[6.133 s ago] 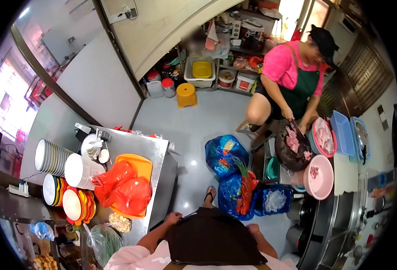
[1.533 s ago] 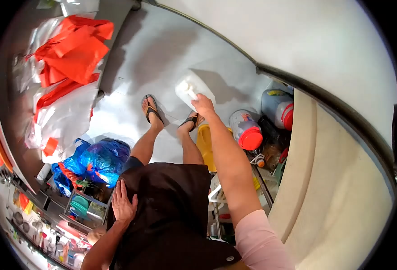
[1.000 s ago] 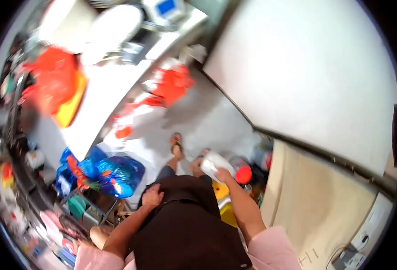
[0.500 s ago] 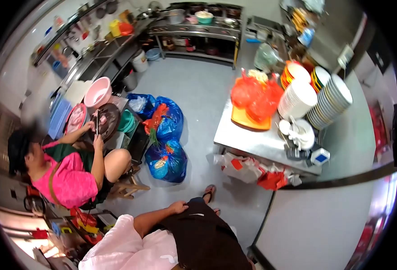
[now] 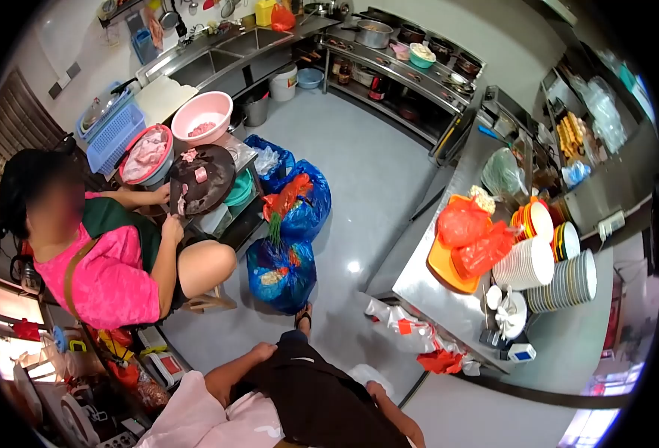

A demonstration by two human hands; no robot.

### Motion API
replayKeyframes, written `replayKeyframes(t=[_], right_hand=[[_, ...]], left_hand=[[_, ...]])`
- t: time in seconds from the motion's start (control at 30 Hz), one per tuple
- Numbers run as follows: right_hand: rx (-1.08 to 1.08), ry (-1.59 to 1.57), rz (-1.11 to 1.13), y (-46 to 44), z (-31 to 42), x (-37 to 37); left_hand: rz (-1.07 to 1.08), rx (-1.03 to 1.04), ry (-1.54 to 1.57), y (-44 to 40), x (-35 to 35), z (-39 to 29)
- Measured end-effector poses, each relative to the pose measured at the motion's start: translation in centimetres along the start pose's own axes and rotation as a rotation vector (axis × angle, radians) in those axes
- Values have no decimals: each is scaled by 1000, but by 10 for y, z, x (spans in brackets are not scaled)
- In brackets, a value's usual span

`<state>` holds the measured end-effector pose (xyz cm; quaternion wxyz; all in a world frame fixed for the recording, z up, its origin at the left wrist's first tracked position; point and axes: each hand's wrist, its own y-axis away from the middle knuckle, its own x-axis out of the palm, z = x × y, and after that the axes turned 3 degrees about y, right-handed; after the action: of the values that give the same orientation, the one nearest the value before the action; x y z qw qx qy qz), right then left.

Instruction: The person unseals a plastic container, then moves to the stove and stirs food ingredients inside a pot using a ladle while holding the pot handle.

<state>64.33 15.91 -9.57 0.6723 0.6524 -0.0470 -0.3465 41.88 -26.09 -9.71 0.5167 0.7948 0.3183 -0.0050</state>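
My left hand (image 5: 263,351) hangs in front of the dark apron (image 5: 311,396), fingers loosely curled, with nothing visible in it. At the apron's other side, my right hand (image 5: 376,391) is closed on a whitish, see-through plastic bag (image 5: 369,376); its fingers are partly hidden. A sandalled foot (image 5: 304,317) shows ahead of the apron. Close by on the floor is a tied blue plastic bag (image 5: 281,276). Left of me, a seated person in a pink top (image 5: 113,272) works over a round dark chopping board (image 5: 202,179) with pieces of meat (image 5: 201,175).
A steel table (image 5: 426,287) on the right bears an orange tray (image 5: 441,257), red bags (image 5: 482,250) and stacked bowls (image 5: 523,265). Plastic bags (image 5: 411,332) hang off its front. More blue bags (image 5: 307,205) narrow the floor on the left. A stove bench (image 5: 389,63) stands at the back.
My view has turned left and moved forward. My right hand and the whitish bag have come into clearer view. The seated person's hands have drawn back toward the board's near edge.
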Motion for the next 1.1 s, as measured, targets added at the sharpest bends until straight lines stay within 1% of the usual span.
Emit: replayKeyframes(t=[0.1,0.17,0.2,0.3,0.33,0.43,0.57,0.6,0.63,0.7,0.73,0.8,0.87,0.93,0.97,1.03,1.07,1.1], right_hand=[[-76,4,-126,-26,37,-62],[-141,-28,-158,-22,70,-117],[-187,-78,-238,-25,83,-137],[-155,-255,-332,-36,129,-197],[-242,-408,-409,-37,145,-213],[-234,-642,-362,-54,187,-277],[-331,-928,-347,-101,225,-361],[-334,-927,-372,-107,237,-382],[-337,-929,-398,-110,248,-403],[-333,-961,-435,-115,267,-441],[-324,-989,-447,-127,270,-456],[-314,-1036,-438,-150,275,-488],[-294,-1048,-430,-172,278,-521],[-234,-1163,-406,-207,272,-556],[-213,-1234,-385,-221,268,-573],[-198,-1291,-359,-246,259,-607],[-191,-1246,-343,-264,250,-622],[-161,-1080,-383,-262,249,-638]], left_hand=[[-2,1,69,-12,-34,-17],[-43,-29,119,-21,-45,-20],[-75,-39,145,-30,-56,-23],[-91,14,213,-49,-78,-28],[-108,-3,233,-51,-88,-31],[-160,-31,287,-61,-112,-40],[-218,-16,331,-78,-119,-30],[-229,-22,333,-81,-123,-27],[-176,-57,429,-78,-127,-28],[-266,8,461,-74,-128,-30],[-232,-45,526,-68,-133,-39],[-229,-212,696,-61,-140,-58],[-258,-281,808,-68,-146,-81],[-292,-316,891,-84,-148,-98],[-297,-319,880,-94,-149,-106],[-247,-244,630,-122,-147,-122],[-228,-192,510,-134,-152,-139],[-228,-183,382,-148,-162,-164]])
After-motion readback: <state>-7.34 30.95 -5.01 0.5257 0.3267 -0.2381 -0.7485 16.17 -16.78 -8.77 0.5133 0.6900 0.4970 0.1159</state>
